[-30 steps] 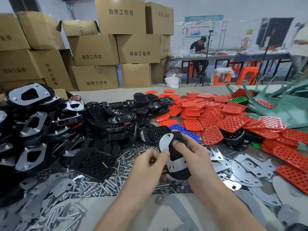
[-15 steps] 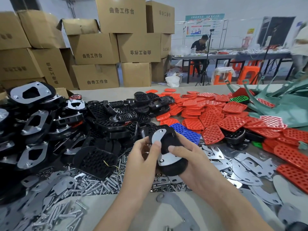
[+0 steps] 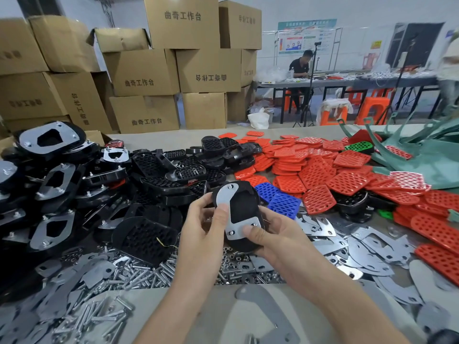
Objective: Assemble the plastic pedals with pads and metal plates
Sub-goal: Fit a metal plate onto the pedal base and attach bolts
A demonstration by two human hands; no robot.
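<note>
— What stands well beyond the left hand point(image 3: 206, 227)?
— Brown cardboard boxes point(image 3: 159, 70), stacked several tiers high behind the far edge of the desk point(image 3: 173, 139), with printed characters on their sides.

— And beyond the right hand point(image 3: 275, 235)?
— A white wall point(image 3: 372, 8) carrying a teal-headed notice board point(image 3: 306, 36), with a dark panel point(image 3: 414, 43) further right. Below them runs a long grey table point(image 3: 347, 83) on dark legs, and a person in a dark shirt point(image 3: 299, 67) sits behind it.

— Anything on the floor point(image 3: 283, 122)?
— Orange plastic stools point(image 3: 375, 108), a black tripod point(image 3: 308, 115) in front of the table and a white bag point(image 3: 259, 120) near the boxes. The light is even and soft.
</note>
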